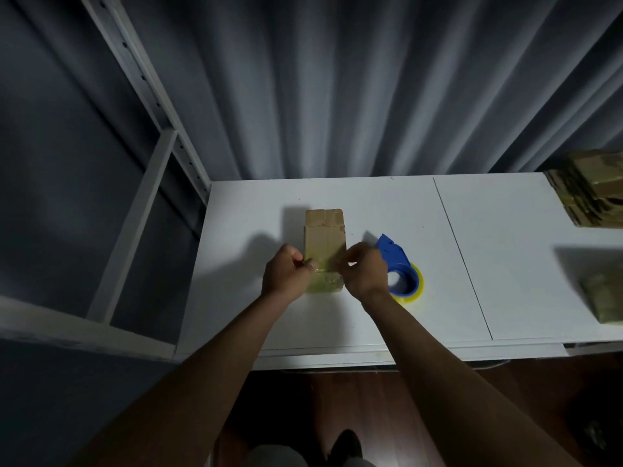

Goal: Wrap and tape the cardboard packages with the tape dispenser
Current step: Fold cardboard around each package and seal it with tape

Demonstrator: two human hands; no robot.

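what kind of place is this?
Probably a small packing station in a stockroom or home workspace: a white table holds a blue tape dispenser, stacked cardboard packages sit at its right end, and white metal shelving stands beside a grey curtain.

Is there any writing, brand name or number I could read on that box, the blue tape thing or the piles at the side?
None can be read.
Cardboard package, gripped by the left hand and the right hand: plain brown, no print visible.
Blue tape dispenser: no visible label.
Stacked cardboard packages on the white table: too dim and blurred to tell.
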